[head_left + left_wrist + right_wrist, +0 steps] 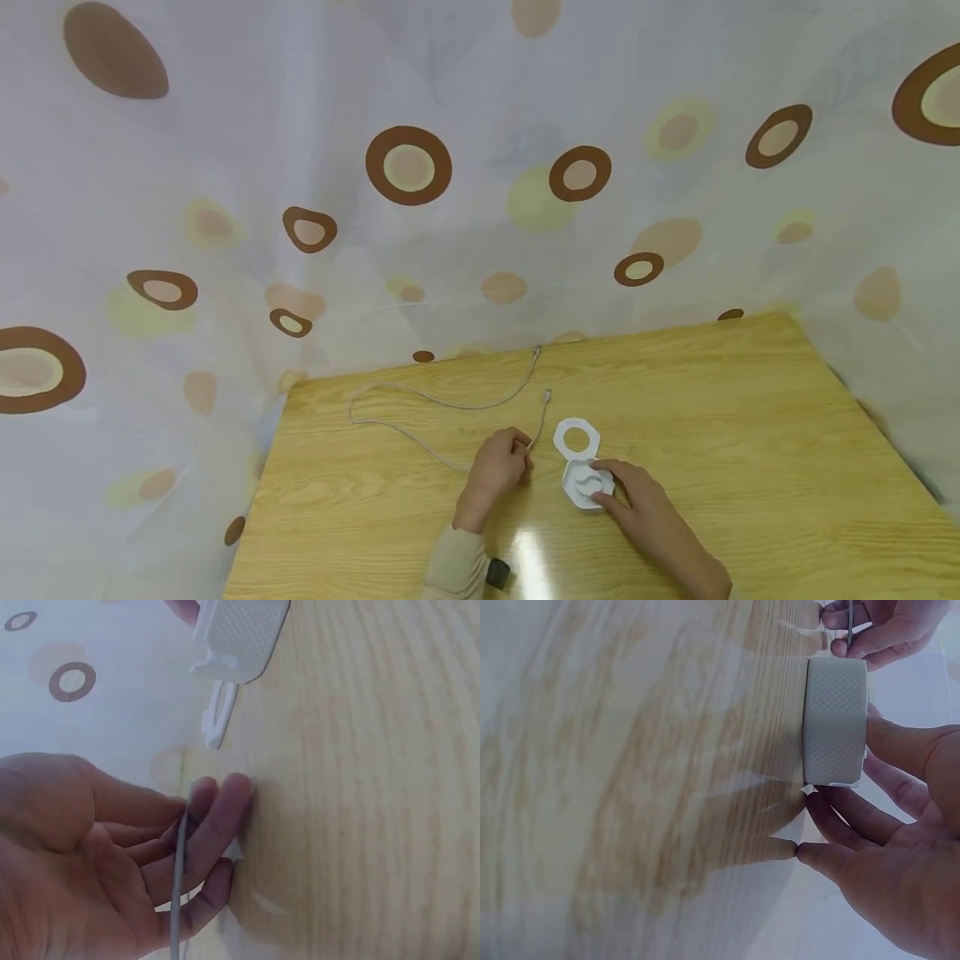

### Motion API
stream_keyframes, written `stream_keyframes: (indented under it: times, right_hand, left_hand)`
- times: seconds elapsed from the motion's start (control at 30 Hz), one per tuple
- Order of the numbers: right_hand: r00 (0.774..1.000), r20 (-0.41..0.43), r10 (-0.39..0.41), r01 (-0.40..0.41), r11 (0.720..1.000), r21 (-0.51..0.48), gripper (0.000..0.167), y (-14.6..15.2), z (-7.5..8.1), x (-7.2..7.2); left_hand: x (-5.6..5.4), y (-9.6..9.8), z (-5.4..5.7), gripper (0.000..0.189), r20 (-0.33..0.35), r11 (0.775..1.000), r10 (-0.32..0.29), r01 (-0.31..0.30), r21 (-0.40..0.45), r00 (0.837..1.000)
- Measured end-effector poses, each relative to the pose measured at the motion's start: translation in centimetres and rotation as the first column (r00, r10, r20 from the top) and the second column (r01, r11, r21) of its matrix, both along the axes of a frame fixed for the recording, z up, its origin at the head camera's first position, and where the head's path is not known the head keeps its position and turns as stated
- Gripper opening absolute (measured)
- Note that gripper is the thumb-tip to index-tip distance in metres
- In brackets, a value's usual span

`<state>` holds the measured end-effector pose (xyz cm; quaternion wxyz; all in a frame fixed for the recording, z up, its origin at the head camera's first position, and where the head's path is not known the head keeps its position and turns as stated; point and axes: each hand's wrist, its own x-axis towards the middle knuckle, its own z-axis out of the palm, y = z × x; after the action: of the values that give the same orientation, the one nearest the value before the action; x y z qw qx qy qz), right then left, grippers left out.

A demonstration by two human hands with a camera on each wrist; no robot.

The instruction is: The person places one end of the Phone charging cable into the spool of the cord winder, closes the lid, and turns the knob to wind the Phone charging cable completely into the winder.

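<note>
A thin white charging cable lies in a loose loop on the wooden table, both plugs toward the back. My left hand pinches it between thumb and forefinger near one end; in the left wrist view the cable runs down across the palm. Just to the right sits a white many-sided cable winder, its ring-shaped lid swung back away from me. A curved S-shaped divider shows inside it. My right hand grips the winder by its right side, and textured walls show in the right wrist view.
The wooden table meets a pale curtain with brown ring patterns at its back edge. One cable plug lies close to that edge. A small black object is by the left sleeve.
</note>
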<state>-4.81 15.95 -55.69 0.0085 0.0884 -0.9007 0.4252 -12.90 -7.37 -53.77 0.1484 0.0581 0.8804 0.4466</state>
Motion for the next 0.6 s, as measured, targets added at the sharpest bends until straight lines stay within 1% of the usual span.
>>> stream_keyframes:
  times: [0.1, 0.2, 0.3, 0.37, 0.43, 0.5, 0.6]
  right_hand:
    - [1.000, -0.002, 0.002, -0.002, 1.000, -0.001, 0.040, 0.0, 0.1, 0.0]
    - [1.000, -0.002, 0.004, -0.004, 1.000, -0.001, 0.040, -0.1, 0.1, 0.0]
    - [1.000, -0.004, 0.003, -0.003, 1.000, -0.001, 0.040, 0.0, 0.2, 0.0]
    - [1.000, -0.009, 0.002, -0.002, 1.000, 0.001, 0.040, 0.0, 0.3, 0.1]
    - [1.000, -0.016, 0.003, -0.003, 1.000, 0.004, 0.040, 0.0, 0.2, 0.1]
    - [1.000, -0.022, 0.003, -0.003, 1.000, 0.004, 0.040, 0.0, 0.2, 0.0]
    - [1.000, -0.028, -0.001, 0.001, 1.000, 0.005, 0.040, 0.0, 0.0, -0.1]
  left_hand:
    - [0.0, -0.1, -0.2, 0.024, 0.022, 1.000, 0.018, -0.018, 0.014, 1.000]
    - [0.0, -0.2, -0.5, 0.023, 0.026, 0.997, 0.051, -0.053, 0.052, 0.998]
    - [0.0, -0.2, -0.7, 0.025, -0.013, 0.992, 0.077, -0.076, 0.102, 0.997]
    - [0.1, -0.2, -0.8, 0.025, -0.056, 0.989, 0.081, -0.073, 0.132, 0.995]
    - [0.2, -0.2, -0.9, 0.024, -0.081, 0.983, 0.084, -0.069, 0.168, 0.993]
    - [0.3, -0.2, -1.0, 0.022, -0.093, 0.978, 0.082, -0.063, 0.198, 0.992]
    - [0.3, -0.2, -1.2, 0.020, -0.089, 0.966, 0.086, -0.061, 0.250, 0.992]
